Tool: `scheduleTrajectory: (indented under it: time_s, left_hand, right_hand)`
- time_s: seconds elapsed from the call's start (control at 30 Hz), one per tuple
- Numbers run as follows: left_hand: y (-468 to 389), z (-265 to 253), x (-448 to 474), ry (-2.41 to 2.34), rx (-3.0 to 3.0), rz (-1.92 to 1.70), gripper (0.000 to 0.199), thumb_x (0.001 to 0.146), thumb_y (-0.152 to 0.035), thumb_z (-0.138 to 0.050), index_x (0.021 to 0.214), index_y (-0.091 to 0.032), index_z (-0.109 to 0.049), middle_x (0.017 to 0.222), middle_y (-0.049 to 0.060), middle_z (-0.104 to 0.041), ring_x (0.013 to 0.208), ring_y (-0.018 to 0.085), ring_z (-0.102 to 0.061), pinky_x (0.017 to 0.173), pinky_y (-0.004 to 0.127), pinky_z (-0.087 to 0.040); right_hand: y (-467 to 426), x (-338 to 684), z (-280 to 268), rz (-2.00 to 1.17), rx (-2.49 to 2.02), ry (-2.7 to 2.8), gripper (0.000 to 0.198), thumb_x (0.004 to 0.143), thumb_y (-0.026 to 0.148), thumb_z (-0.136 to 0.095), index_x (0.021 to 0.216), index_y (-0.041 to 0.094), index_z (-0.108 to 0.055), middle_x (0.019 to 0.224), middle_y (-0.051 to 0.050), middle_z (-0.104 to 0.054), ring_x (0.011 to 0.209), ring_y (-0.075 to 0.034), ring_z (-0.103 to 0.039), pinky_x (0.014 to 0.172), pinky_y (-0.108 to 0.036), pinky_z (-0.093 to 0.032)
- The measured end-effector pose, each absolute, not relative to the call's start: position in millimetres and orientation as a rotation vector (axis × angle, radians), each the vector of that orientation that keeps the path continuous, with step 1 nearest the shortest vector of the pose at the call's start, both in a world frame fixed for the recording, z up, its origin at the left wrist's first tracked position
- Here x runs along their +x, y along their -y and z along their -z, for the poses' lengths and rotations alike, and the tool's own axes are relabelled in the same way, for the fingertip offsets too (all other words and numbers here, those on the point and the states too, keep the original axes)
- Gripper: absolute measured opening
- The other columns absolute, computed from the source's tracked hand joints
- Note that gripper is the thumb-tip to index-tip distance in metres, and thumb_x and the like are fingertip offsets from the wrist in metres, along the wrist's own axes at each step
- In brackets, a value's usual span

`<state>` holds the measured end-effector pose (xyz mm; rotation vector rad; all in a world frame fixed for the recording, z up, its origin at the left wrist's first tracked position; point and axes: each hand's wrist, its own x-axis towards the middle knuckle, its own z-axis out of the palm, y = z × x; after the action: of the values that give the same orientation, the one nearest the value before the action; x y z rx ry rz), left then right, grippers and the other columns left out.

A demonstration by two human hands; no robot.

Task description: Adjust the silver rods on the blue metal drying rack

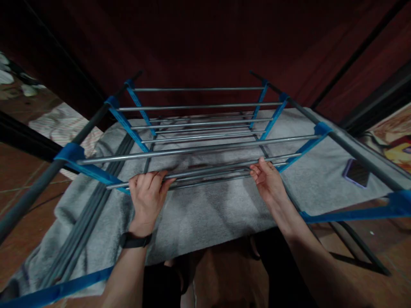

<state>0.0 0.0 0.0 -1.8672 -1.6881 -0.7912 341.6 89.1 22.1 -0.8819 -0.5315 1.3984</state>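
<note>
Metal rod (208, 170), mid-frame at the rack (199, 149), is grasped twice: left hand (147, 188) fingers curled over it, right hand (265, 176) pinching it. One phone (357, 173) lies right; several tubes (88, 218), lower left.

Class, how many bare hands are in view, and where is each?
2: the left hand grips a metal rod near its left end; the right hand holds it towards the right end. No other hand shows.

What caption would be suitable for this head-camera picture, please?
Left hand and right hand hold a thin metal rod at a blue-jointed rack above grey cloth.
</note>
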Motion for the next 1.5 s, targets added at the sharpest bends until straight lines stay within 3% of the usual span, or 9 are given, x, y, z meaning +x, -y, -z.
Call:
scheduleTrajectory:
  time_s: [0.6, 1.0, 1.5]
  left_hand:
    - [-3, -1, 4, 1.665, -1.843, 0.817, 0.019, 0.094, -0.037, -0.064, 0.107, -0.023, -0.068, 0.091, 0.007, -0.071, 0.085, 0.025, -0.06, 0.086, 0.041, -0.038]
    - [-3, 0, 5, 1.631, -1.839, 0.823, 0.019, 0.093, -0.036, -0.065, 0.108, -0.023, -0.067, 0.092, 0.007, -0.071, 0.087, 0.025, -0.06, 0.086, 0.041, -0.038]
    - [-4, -3, 7, 1.595, -1.829, 0.821, 0.021, 0.093, -0.036, -0.066, 0.106, -0.021, -0.068, 0.09, 0.007, -0.07, 0.085, 0.024, -0.06, 0.085, 0.04, -0.038]
  right_hand:
    - [-91, 347, -29, -1.411, -0.854, 0.583, 0.025, 0.073, 0.02, -0.088, 0.069, 0.02, -0.063, 0.086, 0.0, -0.076, 0.066, -0.008, -0.069, 0.059, -0.017, -0.056]
    - [-93, 351, -31, -1.432, -0.828, 0.661, 0.012, 0.079, 0.018, -0.081, 0.082, 0.02, -0.07, 0.095, -0.002, -0.077, 0.068, -0.008, -0.068, 0.06, -0.017, -0.057]
    - [-95, 354, -25, -1.443, -0.832, 0.603, 0.027, 0.071, 0.022, -0.089, 0.07, 0.021, -0.063, 0.088, 0.002, -0.077, 0.066, -0.007, -0.067, 0.059, -0.015, -0.055]
